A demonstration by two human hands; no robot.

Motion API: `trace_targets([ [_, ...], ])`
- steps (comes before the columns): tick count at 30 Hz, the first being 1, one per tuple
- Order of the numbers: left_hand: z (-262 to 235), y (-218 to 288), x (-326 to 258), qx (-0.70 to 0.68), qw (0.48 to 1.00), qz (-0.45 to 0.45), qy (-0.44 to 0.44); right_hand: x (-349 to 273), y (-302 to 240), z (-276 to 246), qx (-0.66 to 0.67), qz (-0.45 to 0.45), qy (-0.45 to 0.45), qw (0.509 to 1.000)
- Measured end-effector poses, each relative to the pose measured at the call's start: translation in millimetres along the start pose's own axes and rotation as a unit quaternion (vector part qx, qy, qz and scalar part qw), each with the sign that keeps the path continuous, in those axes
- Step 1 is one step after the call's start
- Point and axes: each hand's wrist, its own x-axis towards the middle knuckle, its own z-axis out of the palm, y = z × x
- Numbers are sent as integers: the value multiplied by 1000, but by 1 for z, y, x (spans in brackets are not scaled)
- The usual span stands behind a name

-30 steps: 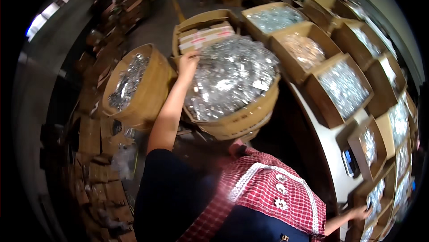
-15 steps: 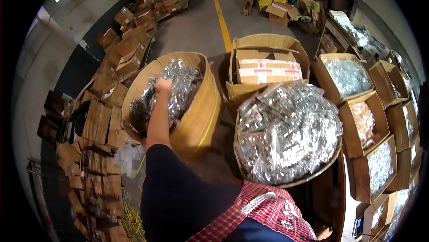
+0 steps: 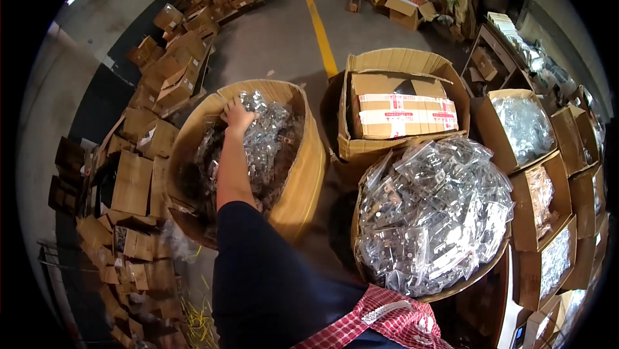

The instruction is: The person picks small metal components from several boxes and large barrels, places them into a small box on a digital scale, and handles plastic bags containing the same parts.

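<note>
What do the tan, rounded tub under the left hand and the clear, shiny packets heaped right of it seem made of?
The tan, rounded tub looks like matt cardboard, given its creased rim. The clear, shiny packets look like thin plastic film: they wrinkle, glint and show grey pieces, perhaps metal, though glare leaves that open.

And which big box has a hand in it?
The big rounded box left of the heaped box: only it has the left hand inside.

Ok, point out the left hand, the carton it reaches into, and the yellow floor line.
Left hand (image 3: 238,116), head view: back of the hand.
Carton (image 3: 311,172), head view: outer right wall.
Yellow floor line (image 3: 316,19), head view: middle of the stripe.
</note>
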Motion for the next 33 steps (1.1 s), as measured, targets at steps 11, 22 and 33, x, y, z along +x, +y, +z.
trace_targets([
  [11,11,4,9,-104,990,89,42,-44,66,3,38,107,-19,993],
  [22,-51,6,-45,6,973,205,106,-79,112,2,61,184,-54,980],
  [33,-154,79,-170,-766,641,-12,40,-42,141,-7,107,191,-77,973],
])
